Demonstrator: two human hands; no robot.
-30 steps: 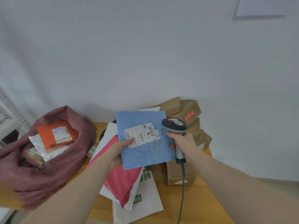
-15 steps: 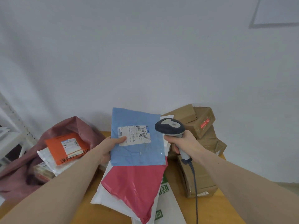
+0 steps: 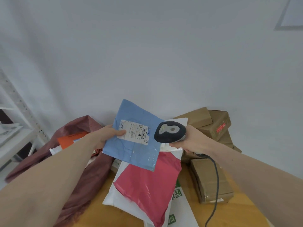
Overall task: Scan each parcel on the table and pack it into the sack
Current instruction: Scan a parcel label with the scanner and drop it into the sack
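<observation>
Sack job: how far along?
Done: an orange parcel and a white one lie in the sack. In hand: left hand holds the blue parcel, right hand aims the scanner at its label. Left: red parcel, white bags, brown boxes on the table.

The left hand (image 3: 105, 136) holds up a flat parcel (image 3: 132, 141) above the table (image 3: 193, 215), with the scanner (image 3: 170, 131) in the right hand (image 3: 193, 141) just to the parcel's right, its head level with the label (image 3: 134, 131) on the parcel's face. Below them a stack of soft mailers (image 3: 147, 185) lies on the table, with a heap of cardboard boxes (image 3: 211, 126) to its right against the wall. The sack (image 3: 78, 169) lies at the left, parcels inside its mouth, and a shelf unit (image 3: 14, 128) stands further left
</observation>
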